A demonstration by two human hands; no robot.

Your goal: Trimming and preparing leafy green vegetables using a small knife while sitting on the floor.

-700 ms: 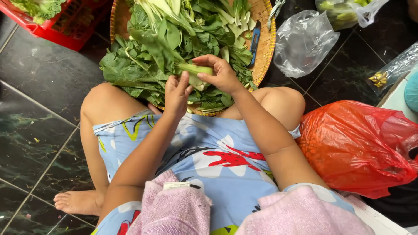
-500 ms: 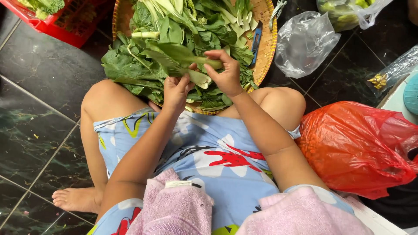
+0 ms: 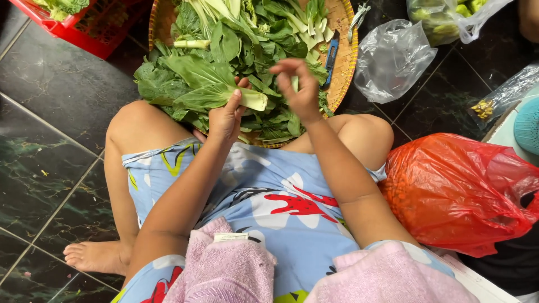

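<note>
Leafy stalk (image 3: 224, 92) clamped in left hand (image 3: 224, 119) grip; right hand (image 3: 300, 90) just beside, fingers seemingly loosely apart.

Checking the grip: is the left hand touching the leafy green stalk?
Touching. The head view shows the left hand closed around the leafy green stalk, thumb pressed against its pale stem.

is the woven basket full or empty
Full: the woven basket is heaped with leafy greens spilling over its near rim.

Red crate (image 3: 95, 31), orange bag (image 3: 460, 191) (crumpled), clear bag (image 3: 390, 59).
</note>
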